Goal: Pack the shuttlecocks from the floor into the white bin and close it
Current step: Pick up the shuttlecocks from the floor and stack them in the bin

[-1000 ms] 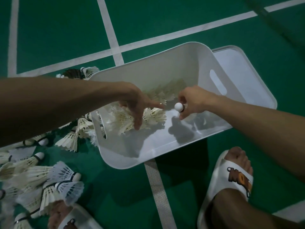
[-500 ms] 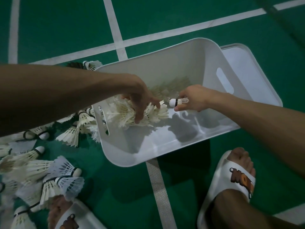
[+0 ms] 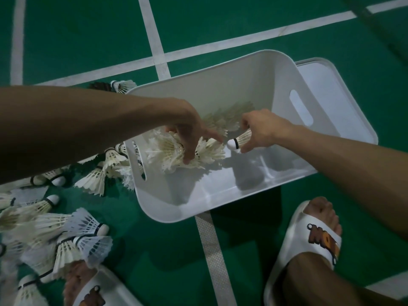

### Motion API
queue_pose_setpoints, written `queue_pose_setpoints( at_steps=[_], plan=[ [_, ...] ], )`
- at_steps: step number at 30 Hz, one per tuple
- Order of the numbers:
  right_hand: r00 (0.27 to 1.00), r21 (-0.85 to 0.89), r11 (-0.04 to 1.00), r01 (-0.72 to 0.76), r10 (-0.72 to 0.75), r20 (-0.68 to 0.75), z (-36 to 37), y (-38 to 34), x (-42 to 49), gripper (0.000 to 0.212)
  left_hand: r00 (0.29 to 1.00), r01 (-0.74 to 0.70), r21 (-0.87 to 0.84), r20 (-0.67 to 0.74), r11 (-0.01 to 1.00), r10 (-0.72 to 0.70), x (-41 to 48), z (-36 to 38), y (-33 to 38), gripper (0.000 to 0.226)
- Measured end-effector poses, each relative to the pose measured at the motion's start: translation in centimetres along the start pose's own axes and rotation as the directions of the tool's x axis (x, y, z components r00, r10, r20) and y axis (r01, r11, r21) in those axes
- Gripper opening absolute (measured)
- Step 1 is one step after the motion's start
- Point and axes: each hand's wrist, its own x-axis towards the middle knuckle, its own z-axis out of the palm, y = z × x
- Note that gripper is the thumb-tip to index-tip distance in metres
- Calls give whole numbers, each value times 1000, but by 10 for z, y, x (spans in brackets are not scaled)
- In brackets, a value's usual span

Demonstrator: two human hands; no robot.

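The white bin (image 3: pixel 220 208) sits open on the green court floor, tilted toward me. Inside it lies a cluster of feather shuttlecocks (image 3: pixel 172 151) near its left wall. My left hand (image 3: pixel 189 131) rests on that cluster, fingers spread over the feathers. My right hand (image 3: pixel 262 129) is inside the bin and pinches one shuttlecock (image 3: pixel 239 140) by its feathers, cork pointing down-left. More shuttlecocks (image 3: pixel 225 118) lie behind the hands. A heap of loose shuttlecocks (image 3: pixel 66 230) covers the floor at the left. The bin's white lid (image 3: pixel 331 96) lies flat under the bin's right side.
My two feet in white slippers stand at the bottom: the left slipper (image 3: pixel 97 290) touches the shuttlecock heap, the right slipper (image 3: pixel 309 237) is near the bin's front right corner. White court lines (image 3: pixel 154 40) cross the green floor.
My right hand turned its shuttlecock from cork-up to cork pointing down-left and lowered it beside the cluster. My left hand stays on the cluster.
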Motion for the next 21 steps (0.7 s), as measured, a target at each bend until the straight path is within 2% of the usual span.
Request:
queue_pose_setpoints(
  at_steps=[6,10,13,17,21],
  plan=[
    [994,-57,997,53,-58,-95,0,-10,1,44,1000,4,-39,-3,999,-4,-5,-1,0,115],
    [994,56,995,82,-77,-83,5,-18,2,51,1000,-2,-4,1,1000,2,-8,-3,2,115],
    [998,191,980,47,-41,-38,5,-16,1,55,1000,8,-41,12,999,-7,-9,-2,0,117],
    [999,416,909,-32,27,19,6,-8,0,45,1000,-14,-111,17,994,16,-16,-1,1,114],
    [996,495,867,-54,12,86,9,-8,0,35,999,-38,-130,-21,991,36,-22,-1,1,110]
  ],
)
